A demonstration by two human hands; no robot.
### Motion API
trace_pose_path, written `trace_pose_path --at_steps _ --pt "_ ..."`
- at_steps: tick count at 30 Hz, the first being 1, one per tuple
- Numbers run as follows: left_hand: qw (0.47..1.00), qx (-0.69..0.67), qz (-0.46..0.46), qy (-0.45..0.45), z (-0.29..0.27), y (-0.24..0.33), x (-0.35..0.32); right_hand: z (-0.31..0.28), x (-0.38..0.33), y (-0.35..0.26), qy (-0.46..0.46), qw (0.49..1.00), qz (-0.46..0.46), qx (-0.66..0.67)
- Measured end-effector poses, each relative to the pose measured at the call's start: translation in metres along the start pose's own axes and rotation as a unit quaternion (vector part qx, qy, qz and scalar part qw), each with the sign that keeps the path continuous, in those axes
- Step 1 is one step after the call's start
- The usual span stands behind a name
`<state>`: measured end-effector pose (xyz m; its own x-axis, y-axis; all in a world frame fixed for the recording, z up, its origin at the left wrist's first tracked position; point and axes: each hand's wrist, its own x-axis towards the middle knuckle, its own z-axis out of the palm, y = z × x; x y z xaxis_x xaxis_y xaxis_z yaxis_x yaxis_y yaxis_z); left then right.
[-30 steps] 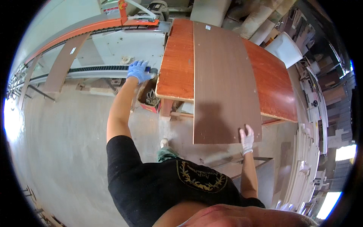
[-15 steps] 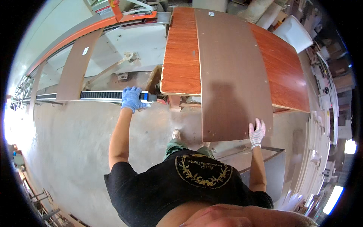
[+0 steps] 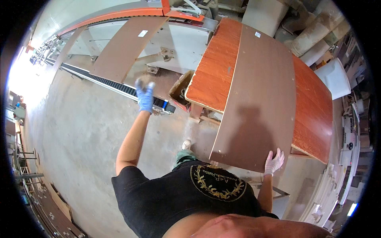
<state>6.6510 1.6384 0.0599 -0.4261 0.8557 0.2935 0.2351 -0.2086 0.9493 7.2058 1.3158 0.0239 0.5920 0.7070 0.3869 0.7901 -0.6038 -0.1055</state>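
Grey concrete floor (image 3: pixel 75 131) fills the left half of the frame. Upper right, a reddish-orange table (image 3: pixel 313 107) carries a long dark brown board (image 3: pixel 260 95) that runs from the top centre down toward you, its near end overhanging the table edge at lower right. At the upper left, a second brown board (image 3: pixel 123 47) lies on a pale machine (image 3: pixel 178 37) with an orange rail along its top. A black toothed track (image 3: pixel 115 85) crosses below it. A small cardboard box (image 3: pixel 179 89) sits just beside the table's left corner. Your right hand (image 3: pixel 274 160), in a pale glove, lies on the long board's near corner, fingers spread flat rather than curled around it. Your left hand (image 3: pixel 145 95), in a blue glove, hangs in the air above the track, blurred, holding nothing, fingers apart.
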Motion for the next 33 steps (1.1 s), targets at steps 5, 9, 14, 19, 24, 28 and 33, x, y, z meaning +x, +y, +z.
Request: trace_pose_path --at_steps 5,9,14,19,24,28,33 --pt "0.882 -0.330 -0.268 0.202 -0.002 0.017 0.014 -0.004 -0.002 0.000 0.019 1.000 0.018 -0.013" --pt "0.878 -0.289 -0.310 0.221 -0.008 0.033 0.004 -0.011 -0.001 -0.007 0.019 0.999 0.027 -0.002" --pt "0.880 -0.319 -0.285 0.208 -0.018 0.039 -0.006 -0.006 0.009 -0.040 0.034 0.981 0.000 0.191" --pt "0.903 -0.319 -0.249 0.142 -0.030 0.039 -0.032 -0.024 0.038 -0.209 -0.172 0.768 0.018 0.617" --pt "0.867 -0.339 -0.337 0.141 -0.051 0.015 -0.062 -0.046 0.052 -0.392 -0.516 0.518 0.043 0.681" --pt "0.880 -0.292 -0.365 0.085 -0.043 0.046 -0.075 -0.029 0.073 -0.449 -0.592 0.386 0.148 0.692" --pt "0.885 -0.299 -0.349 0.072 -0.065 0.055 -0.064 0.013 0.059 -0.469 -0.527 0.370 0.160 0.748"
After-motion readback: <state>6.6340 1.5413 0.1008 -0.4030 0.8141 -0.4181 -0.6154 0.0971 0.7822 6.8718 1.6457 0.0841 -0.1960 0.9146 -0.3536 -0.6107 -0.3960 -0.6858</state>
